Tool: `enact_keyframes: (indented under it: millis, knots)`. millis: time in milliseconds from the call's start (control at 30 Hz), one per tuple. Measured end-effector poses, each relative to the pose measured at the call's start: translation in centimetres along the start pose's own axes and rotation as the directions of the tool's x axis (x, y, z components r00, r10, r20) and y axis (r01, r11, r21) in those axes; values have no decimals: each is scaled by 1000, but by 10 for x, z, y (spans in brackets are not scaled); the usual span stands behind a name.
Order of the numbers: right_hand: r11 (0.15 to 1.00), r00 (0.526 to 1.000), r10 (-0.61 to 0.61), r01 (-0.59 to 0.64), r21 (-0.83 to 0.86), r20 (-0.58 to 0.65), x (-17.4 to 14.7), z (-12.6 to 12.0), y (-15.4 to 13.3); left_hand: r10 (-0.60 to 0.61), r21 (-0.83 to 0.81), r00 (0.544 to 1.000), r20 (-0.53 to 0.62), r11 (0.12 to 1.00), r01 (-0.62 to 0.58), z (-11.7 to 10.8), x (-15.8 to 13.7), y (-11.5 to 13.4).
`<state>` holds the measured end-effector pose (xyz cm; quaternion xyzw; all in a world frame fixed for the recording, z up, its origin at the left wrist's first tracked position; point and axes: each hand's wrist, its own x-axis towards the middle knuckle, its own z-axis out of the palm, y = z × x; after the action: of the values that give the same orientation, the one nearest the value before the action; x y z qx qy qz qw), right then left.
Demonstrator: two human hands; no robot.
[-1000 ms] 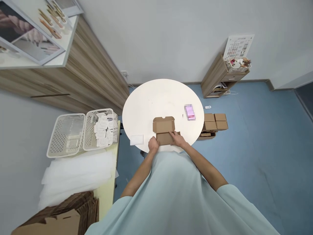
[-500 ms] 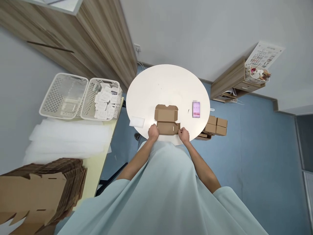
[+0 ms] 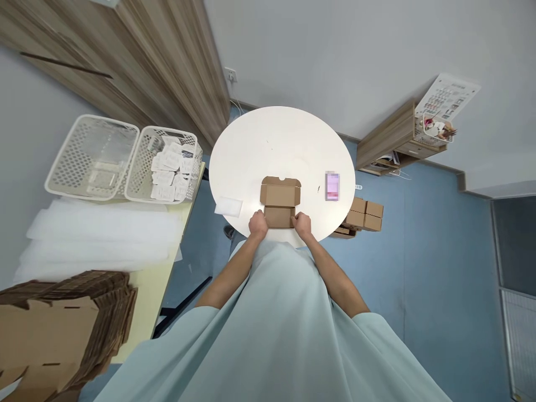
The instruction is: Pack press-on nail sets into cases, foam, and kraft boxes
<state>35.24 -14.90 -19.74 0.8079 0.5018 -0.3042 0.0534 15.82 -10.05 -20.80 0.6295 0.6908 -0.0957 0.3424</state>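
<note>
The person's left hand (image 3: 258, 224) is curled, its fingers closed on the near-left side of a brown cardboard box (image 3: 280, 217); the right hand (image 3: 302, 224) pinches the box's right side between thumb and fingers. With the box as the clock's centre, the hands sit at 8 and 4 o'clock. The box lies open near the person's edge of a round white table (image 3: 280, 139), its lid (image 3: 280, 195) laid back toward 12 o'clock.

On the tabletop, a flat white packet (image 3: 228, 206) rests at 9 o'clock, and a pink-purple item (image 3: 333, 186), blurred into squares, lies between 2 and 3. Past the table's edge, small brown boxes (image 3: 364, 215) are stacked at 3 o'clock, and a wooden shelf unit (image 3: 387, 134) stands against the wall at 2.

Between 9 and 10 o'clock, on a pale yellow side table (image 3: 148, 296), two white mesh baskets (image 3: 69, 156) stand side by side, the nearer holding white packets (image 3: 170, 170). White sheets (image 3: 100, 240) lie just below 9, and folded cardboard (image 3: 50, 335) is piled at 8.
</note>
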Motion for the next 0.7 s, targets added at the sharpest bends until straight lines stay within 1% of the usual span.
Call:
enact_keyframes:
  millis: [133,233,300,400,500,600,633,700]
  knots:
    - [999,1000,23,-23,-39,1,4,-1,-7,-17,-34,1000,5,999,18,-2,-1,-1]
    - [998,1000,25,-24,-52,10,3,-1,-12,-32,-68,999,-24,997,31,-1,-1,-5]
    - [998,999,21,-19,-61,29,1,0,-13,-22,-68,999,-48,997,19,-1,0,-9]
    - [997,999,24,-21,-75,48,-4,1,-14,29,-43,998,-56,999,-31,-2,2,-13]
    - [997,998,40,-37,-66,43,-8,3,-14,53,-15,998,-40,998,-53,-2,4,-14]
    - [997,996,70,-68,-35,47,-11,2,-13,99,-50,994,-37,994,-101,-5,5,-19]
    - [997,996,78,-77,-22,49,-12,2,-12,131,-74,990,-58,988,-135,-7,5,-24]
    - [996,995,88,-89,10,39,-16,1,-9,197,-95,970,-141,973,-212,-17,7,-40]
